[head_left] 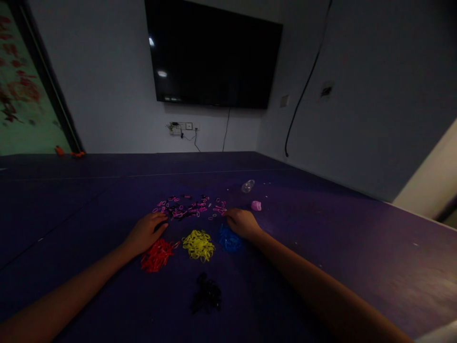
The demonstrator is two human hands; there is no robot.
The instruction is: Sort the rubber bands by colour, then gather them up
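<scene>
Small rubber bands lie sorted by colour on the purple surface (117, 209). My left hand (145, 232) is open, thumb apart from the fingers, its fingertips at the left edge of a loose spread of pink and black rubber bands (180, 209). Just below that hand sits a pile of red rubber bands (156, 256). My right hand (243, 223) has its fingers curled together at the right end of the spread; what they hold is too small to make out. Blue rubber bands (229, 239) lie partly under it. Between the hands is a yellow rubber band pile (199, 245), with black rubber bands (207, 293) nearer me.
Beyond my right hand are a pink lump (256, 206) and a clear plastic container (247, 186). Tiny light scraps dot the surface. A large dark television (214, 55) hangs on the wall, with sockets and cables below. Orange objects (60, 151) lie at the far left.
</scene>
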